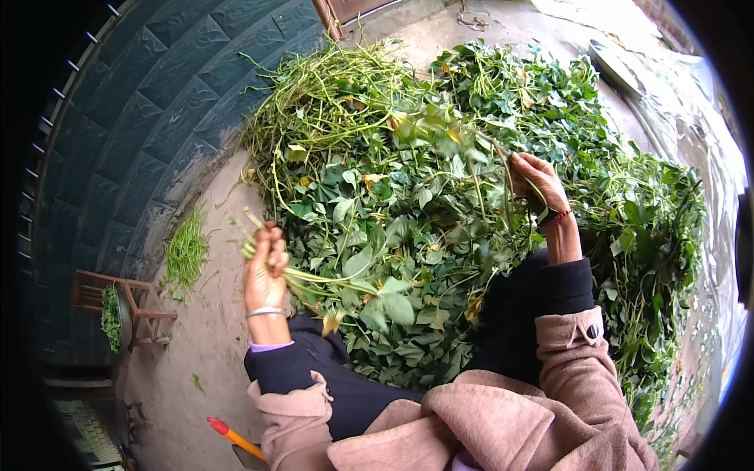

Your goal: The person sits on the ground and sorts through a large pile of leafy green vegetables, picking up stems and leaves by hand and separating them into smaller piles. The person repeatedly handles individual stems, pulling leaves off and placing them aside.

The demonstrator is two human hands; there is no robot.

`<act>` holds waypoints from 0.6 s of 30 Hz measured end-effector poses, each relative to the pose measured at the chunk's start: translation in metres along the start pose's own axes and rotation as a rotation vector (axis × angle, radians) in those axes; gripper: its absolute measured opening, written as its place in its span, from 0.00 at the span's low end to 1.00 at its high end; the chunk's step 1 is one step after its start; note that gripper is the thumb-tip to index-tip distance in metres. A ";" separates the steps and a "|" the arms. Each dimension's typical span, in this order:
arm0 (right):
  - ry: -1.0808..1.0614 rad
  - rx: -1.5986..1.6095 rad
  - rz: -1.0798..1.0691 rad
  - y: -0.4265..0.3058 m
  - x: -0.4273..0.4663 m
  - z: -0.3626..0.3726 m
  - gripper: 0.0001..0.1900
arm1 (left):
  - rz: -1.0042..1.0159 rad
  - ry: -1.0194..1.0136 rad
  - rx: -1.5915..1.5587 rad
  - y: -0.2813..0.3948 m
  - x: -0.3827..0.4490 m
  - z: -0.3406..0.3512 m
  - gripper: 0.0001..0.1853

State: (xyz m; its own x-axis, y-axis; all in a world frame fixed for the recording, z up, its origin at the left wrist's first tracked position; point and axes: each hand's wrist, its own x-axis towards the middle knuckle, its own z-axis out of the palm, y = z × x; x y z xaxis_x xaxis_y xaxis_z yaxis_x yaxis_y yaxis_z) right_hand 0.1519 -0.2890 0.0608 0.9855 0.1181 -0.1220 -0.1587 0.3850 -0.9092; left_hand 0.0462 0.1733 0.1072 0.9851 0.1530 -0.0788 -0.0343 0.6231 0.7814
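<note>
My left hand (268, 274), with a metal bangle at the wrist, grips a small bunch of pale green leaf stalks (327, 279). Their leaves hang to the right, and the cut or broken ends poke out past my fingers, slightly blurred. Pinched in my right hand (539, 182) is a long brownish-green vine stem (503, 156), its leaves blurred above the heap. Both hands are over a large pile of leafy vines (406, 247), apparently sweet potato, with some yellowed leaves among the green. Bare tangled vine stems (336, 94) lie at the heap's far left.
A small heap of green stalks (187, 253) lies on the concrete floor (200, 347) at left. Near it, a wooden chair (147, 315) bears a basin of greens (111, 318). A dark tiled wall (135, 129) borders the left. An orange handle with a red end (235, 438) is beside me.
</note>
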 end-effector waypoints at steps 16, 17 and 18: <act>-0.244 -0.311 0.204 0.024 -0.007 0.052 0.11 | -0.377 -0.323 1.221 -0.088 0.001 0.042 0.19; -0.253 -0.312 0.210 0.024 -0.007 0.050 0.11 | -0.376 -0.276 1.292 -0.088 0.004 0.045 0.19; -0.264 -0.306 0.213 0.023 -0.006 0.051 0.11 | -0.305 -0.254 1.402 -0.086 0.008 0.038 0.19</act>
State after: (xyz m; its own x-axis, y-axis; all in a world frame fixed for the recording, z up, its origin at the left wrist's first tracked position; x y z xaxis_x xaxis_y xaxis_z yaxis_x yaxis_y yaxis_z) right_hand 0.1390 -0.2344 0.0609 0.8774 0.4095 -0.2498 -0.2921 0.0430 -0.9554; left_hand 0.0635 0.0920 0.0626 0.9316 -0.0753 -0.3556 0.2202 -0.6615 0.7169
